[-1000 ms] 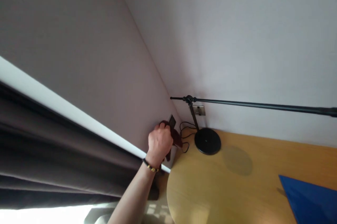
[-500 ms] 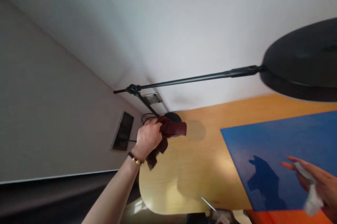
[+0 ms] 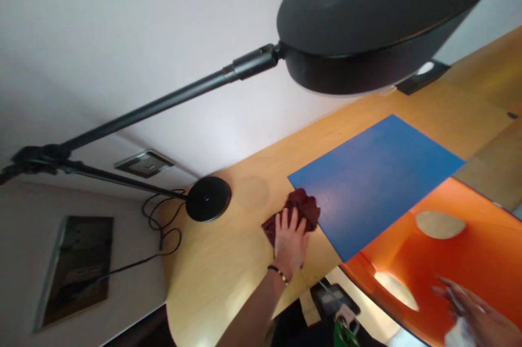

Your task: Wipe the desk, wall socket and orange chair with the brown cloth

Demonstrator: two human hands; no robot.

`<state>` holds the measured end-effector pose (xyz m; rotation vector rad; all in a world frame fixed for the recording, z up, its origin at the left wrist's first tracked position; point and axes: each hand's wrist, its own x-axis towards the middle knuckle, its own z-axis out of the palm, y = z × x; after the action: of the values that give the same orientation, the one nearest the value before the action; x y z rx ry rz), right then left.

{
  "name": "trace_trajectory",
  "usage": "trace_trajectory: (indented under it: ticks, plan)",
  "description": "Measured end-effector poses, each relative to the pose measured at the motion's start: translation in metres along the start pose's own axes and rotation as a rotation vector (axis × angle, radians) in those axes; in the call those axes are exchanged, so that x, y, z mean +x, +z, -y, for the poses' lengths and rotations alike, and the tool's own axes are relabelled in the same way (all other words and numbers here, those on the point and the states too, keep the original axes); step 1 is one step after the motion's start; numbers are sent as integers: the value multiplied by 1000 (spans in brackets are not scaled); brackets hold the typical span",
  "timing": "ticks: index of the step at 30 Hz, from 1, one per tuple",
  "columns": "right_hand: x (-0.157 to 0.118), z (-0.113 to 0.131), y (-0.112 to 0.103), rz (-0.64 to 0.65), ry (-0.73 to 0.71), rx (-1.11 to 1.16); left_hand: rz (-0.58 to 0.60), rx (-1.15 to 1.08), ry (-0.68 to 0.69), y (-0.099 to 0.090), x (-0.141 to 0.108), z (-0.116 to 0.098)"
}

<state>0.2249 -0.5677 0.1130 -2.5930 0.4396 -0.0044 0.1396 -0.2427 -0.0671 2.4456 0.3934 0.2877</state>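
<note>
My left hand [image 3: 289, 241] lies flat on a dark red cloth [image 3: 305, 206] and presses it onto the wooden table [image 3: 220, 271], right at the near-left edge of a blue mat [image 3: 375, 184]. Its fingers are spread over the cloth, and a beaded bracelet sits on the wrist. My right hand [image 3: 475, 314] is blurred at the bottom right corner, over an orange mat [image 3: 460, 260]. It holds a crumpled white wipe [image 3: 457, 334].
A black desk lamp has its round base [image 3: 207, 198] left of the cloth, its arm [image 3: 163, 102] overhead and its big head [image 3: 379, 15] above the mats. A cable [image 3: 163, 227] runs to a wall panel [image 3: 75, 265]; a socket [image 3: 142, 163] sits behind.
My left hand left the wall panel, carried the red cloth past the lamp base and laid it flat on the table by the blue mat. The view swung right and down.
</note>
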Motion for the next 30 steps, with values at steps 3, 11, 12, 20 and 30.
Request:
trace_trajectory:
  ticks: [3, 11, 12, 20, 30]
  plan:
    - [-5, 18, 5, 55, 85, 131, 127, -82, 218, 16, -20, -34]
    - [44, 37, 14, 272, -137, 138, 296, 53, -77, 13, -186, -2]
    - [53, 33, 12, 295, -168, 93, 244, 70, -199, 10, -201, 0]
    - [126, 43, -8, 408, -890, -481, -308, -130, -855, -40, -167, -47]
    - [110, 108, 69, 509, -1354, -1105, 164, 357, -365, 22, -57, -125]
